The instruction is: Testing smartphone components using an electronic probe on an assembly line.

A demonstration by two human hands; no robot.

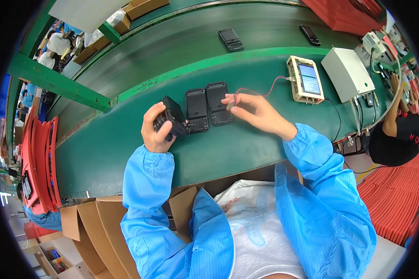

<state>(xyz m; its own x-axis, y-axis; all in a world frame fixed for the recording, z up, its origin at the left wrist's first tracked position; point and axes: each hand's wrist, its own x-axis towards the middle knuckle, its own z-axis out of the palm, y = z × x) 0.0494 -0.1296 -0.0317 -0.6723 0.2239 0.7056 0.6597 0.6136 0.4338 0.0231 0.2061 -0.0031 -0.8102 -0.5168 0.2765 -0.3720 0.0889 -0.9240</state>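
Flat green bench (209, 156): black boxy plastic device (173, 112) above it, gripped in left hand (155, 128); probably light, stiff, slightly slippery; best held by long sides. Right hand (258, 114) pinches thin red wire (275, 83) near its end.

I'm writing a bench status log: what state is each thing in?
Left hand: closed around a black device
Black device: raised, tilted
Right hand: at the red wire, grip unclear
Red wire: attached to the screen unit
Screen unit: lit
Paired bench devices: lying side by side
Far devices: lying apart
Cardboard box: open
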